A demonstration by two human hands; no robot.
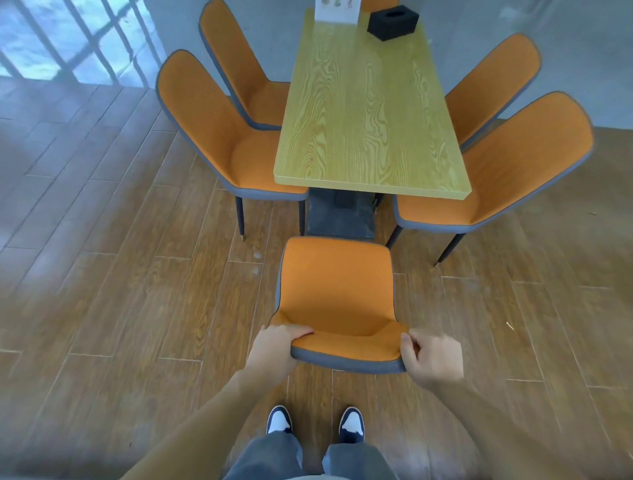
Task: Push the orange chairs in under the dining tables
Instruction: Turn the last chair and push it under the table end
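An orange chair (337, 291) with grey edging stands in front of me, facing the near end of the light wooden dining table (366, 113). Its seat front lies just short of the table's edge, over the dark table base (337, 219). My left hand (277, 346) grips the left corner of its backrest top. My right hand (433, 359) grips the right corner. Two orange chairs (219, 130) stand along the table's left side and two orange chairs (507, 161) along its right, seats partly under the tabletop.
A black tissue box (393, 24) and a white card stand (337, 10) sit at the table's far end. Another orange chair back (380, 4) shows beyond it. Wooden plank floor surrounds the table. My two shoes (315, 423) are right behind the chair.
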